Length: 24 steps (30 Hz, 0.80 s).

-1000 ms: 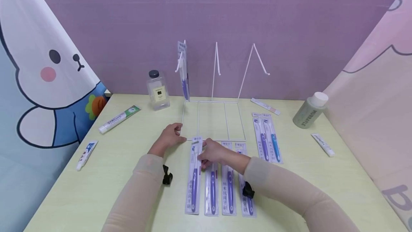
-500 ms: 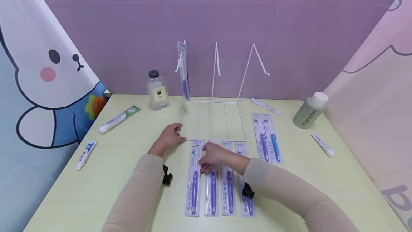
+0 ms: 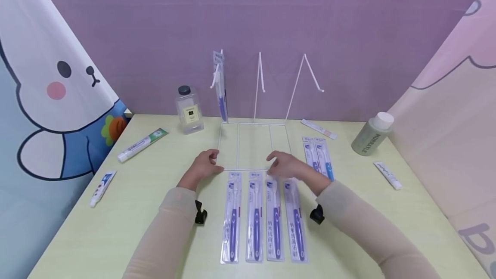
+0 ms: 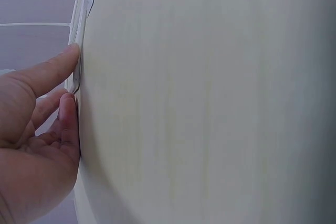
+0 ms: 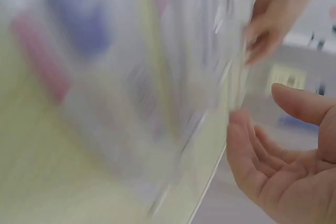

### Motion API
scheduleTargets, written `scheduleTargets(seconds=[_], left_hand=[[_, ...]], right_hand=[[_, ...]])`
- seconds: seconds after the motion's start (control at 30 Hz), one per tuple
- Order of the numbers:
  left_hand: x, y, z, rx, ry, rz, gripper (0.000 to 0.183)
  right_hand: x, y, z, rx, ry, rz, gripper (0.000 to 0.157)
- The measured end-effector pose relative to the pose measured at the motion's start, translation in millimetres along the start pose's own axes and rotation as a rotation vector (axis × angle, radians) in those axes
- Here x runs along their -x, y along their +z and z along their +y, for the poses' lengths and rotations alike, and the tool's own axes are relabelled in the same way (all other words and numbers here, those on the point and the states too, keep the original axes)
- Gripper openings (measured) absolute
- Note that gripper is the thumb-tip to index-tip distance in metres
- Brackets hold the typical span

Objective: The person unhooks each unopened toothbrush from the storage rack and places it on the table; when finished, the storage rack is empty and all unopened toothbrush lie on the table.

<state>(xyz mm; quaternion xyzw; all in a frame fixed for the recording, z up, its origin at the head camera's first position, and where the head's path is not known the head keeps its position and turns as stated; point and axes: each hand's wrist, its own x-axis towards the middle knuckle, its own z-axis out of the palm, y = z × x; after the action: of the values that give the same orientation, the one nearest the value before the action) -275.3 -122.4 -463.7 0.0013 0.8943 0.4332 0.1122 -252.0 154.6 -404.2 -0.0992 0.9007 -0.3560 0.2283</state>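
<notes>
My left hand (image 3: pixel 201 165) pinches the front left corner of the white wire rack (image 3: pixel 238 145); in the left wrist view its thumb and curled fingers (image 4: pixel 68 106) meet at the corner wire. My right hand (image 3: pixel 286 166) hovers over the rack's front right part with thumb and fingers apart, holding nothing. Below the rack's front edge lie several packaged purple toothbrushes in a row, the leftmost toothbrush (image 3: pixel 233 227) lying nearest my left wrist. The right hand overlaps the tops of the right ones. A packaged toothbrush (image 3: pixel 221 89) hangs on the rack's left hook; the middle and right hooks carry nothing.
Two more packaged toothbrushes (image 3: pixel 325 156) lie right of the rack, partly behind my right forearm. A clear bottle (image 3: pixel 190 113) and toothpaste tubes (image 3: pixel 142 144) stand or lie on the left. At the right are a grey-green bottle (image 3: pixel 370 137), a small tube (image 3: pixel 387 175) and a slim box (image 3: pixel 318 128).
My right hand has let go of the leftmost front toothbrush, now lying flat in the row, and moved right and up to the rack's front right. The left hand has stayed at the corner.
</notes>
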Motion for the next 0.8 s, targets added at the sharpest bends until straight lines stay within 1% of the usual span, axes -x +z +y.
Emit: scheduleTargets(seconds=[0.13,0.2,0.27,0.33,0.4,0.6,0.73,0.8], left_hand=[[-0.3,0.2,-0.5,-0.003,0.009,0.003,0.066],[-0.3,0.4,-0.6,-0.006,0.005,0.005,0.067],[-0.2,0.7,-0.5,-0.008,0.000,0.004,0.066],[0.4,0.4,-0.3,-0.009,-0.003,0.003,0.066],[1.0,-0.2,-0.1,-0.006,-0.006,0.006,0.066],[1.7,-1.7,1.5,-0.006,0.008,0.014,0.065],[1.8,-3.6,3.0,-0.027,0.006,-0.017,0.066],[0.3,-7.5,3.6,-0.043,0.011,-0.041,0.065]], right_hand=[[-8,-18.7,30,0.073,-0.005,0.116,0.057],[-13,-24.5,45,0.114,0.022,0.162,0.062],[-18,-28.5,59,0.131,0.060,0.188,0.069],[-22,-31.2,68,0.125,0.087,0.196,0.073],[-26,-32.8,74,0.099,0.092,0.189,0.076],[-28,-35.0,78,0.057,0.075,0.158,0.076],[-27,-34.6,81,0.033,0.069,0.158,0.076],[-26,-33.2,82,0.022,0.060,0.159,0.075]])
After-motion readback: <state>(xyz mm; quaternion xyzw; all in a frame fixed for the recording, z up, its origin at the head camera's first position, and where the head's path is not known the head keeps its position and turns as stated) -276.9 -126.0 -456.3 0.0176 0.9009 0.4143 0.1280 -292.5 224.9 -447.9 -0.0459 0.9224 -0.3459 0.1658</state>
